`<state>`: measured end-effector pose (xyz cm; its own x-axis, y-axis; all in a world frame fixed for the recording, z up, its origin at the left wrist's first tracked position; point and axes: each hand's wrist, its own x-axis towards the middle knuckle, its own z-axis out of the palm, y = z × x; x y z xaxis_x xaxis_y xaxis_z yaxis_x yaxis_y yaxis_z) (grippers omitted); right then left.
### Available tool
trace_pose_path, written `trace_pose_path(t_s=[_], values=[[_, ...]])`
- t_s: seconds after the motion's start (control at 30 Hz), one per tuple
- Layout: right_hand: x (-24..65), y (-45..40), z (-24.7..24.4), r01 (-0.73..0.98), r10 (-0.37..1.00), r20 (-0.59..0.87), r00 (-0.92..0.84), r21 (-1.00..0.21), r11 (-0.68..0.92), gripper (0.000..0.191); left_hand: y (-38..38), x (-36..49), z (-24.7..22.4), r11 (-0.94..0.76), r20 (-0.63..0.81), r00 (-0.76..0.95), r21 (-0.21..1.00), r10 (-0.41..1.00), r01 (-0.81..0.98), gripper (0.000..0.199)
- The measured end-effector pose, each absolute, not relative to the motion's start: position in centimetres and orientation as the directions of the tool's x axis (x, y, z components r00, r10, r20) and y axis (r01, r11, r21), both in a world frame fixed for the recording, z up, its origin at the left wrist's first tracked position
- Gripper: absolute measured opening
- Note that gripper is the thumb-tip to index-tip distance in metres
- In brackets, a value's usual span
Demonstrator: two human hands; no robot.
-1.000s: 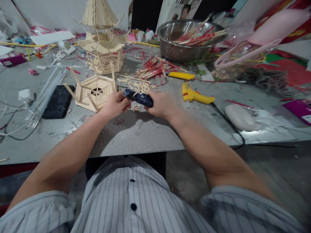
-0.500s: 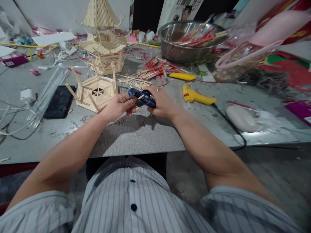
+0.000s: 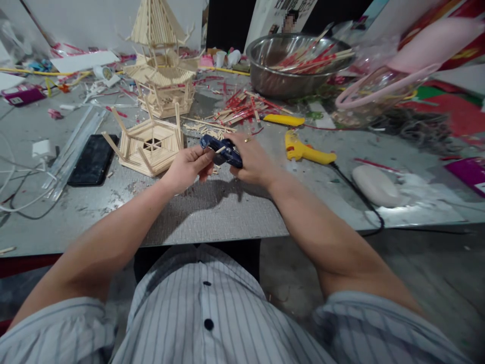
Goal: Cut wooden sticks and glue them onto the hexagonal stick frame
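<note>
My right hand [image 3: 252, 156] is wrapped round a dark blue hand tool [image 3: 229, 154] over the middle of the table. Close to its left end, my left hand [image 3: 189, 166] pinches a short wooden stick [image 3: 220, 150] that lies against the tool. Left of my left hand, a hexagonal stick frame [image 3: 151, 144] with upright posts rests on the table. Behind it stands a tiered pagoda model [image 3: 162, 71] of pale sticks. Short cut stick pieces [image 3: 206, 130] are scattered just beyond my hands.
A yellow glue gun [image 3: 308, 151] with a black cable and a yellow cutter [image 3: 284, 120] lie to the right. Farther back is a steel bowl [image 3: 265, 76] of sticks. A black phone [image 3: 93, 160] and white charger [image 3: 43, 149] sit left. A grey stone-like object [image 3: 375, 185] lies right.
The handles of the blue tool look slightly closer together in my right hand. Both hands have stayed in nearly the same place.
</note>
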<state>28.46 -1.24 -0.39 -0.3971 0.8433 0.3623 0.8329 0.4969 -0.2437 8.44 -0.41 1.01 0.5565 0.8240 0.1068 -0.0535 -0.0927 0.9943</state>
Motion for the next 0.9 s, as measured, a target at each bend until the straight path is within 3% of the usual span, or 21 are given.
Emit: trace_pose_path(t_s=[0.2, 0.4, 0.53, 0.63, 0.73, 0.83, 0.9], values=[[28.7, -1.3, -0.4, 0.817, 0.813, 0.375, -0.446, -0.200, 0.541, 0.092, -1.2, 8.8, 1.4, 0.043, 0.024, 0.565, 0.994, 0.825, -0.105, 0.031], [29.0, -1.2, -0.6, 0.797, 0.765, 0.427, -0.482, -0.149, 0.585, 0.091, -1.9, 9.0, 1.9, 0.156, -0.038, 0.608, 0.977, 0.793, -0.143, 0.030], [29.2, -1.1, -0.8, 0.792, 0.754, 0.445, -0.483, -0.145, 0.592, 0.094, -2.0, 9.1, 1.9, 0.162, -0.045, 0.625, 0.978, 0.779, -0.131, 0.030], [29.2, -0.9, -0.8, 0.798, 0.766, 0.434, -0.474, -0.155, 0.582, 0.092, -1.6, 9.1, 1.7, 0.010, 0.032, 0.598, 0.998, 0.801, -0.066, 0.033], [29.1, -0.9, -0.5, 0.819, 0.808, 0.388, -0.444, -0.189, 0.541, 0.091, -1.0, 9.0, 1.2, -0.329, 0.230, 0.513, 0.938, 0.827, 0.110, 0.029], [28.9, -1.2, -0.2, 0.820, 0.822, 0.358, -0.442, -0.209, 0.532, 0.088, -0.6, 8.6, 0.8, -0.634, 0.456, 0.475, 0.697, 0.753, 0.335, 0.014], [28.8, -1.4, -0.2, 0.814, 0.825, 0.354, -0.440, -0.230, 0.533, 0.086, -0.4, 8.3, 0.7, -0.728, 0.535, 0.493, 0.516, 0.686, 0.451, 0.014]])
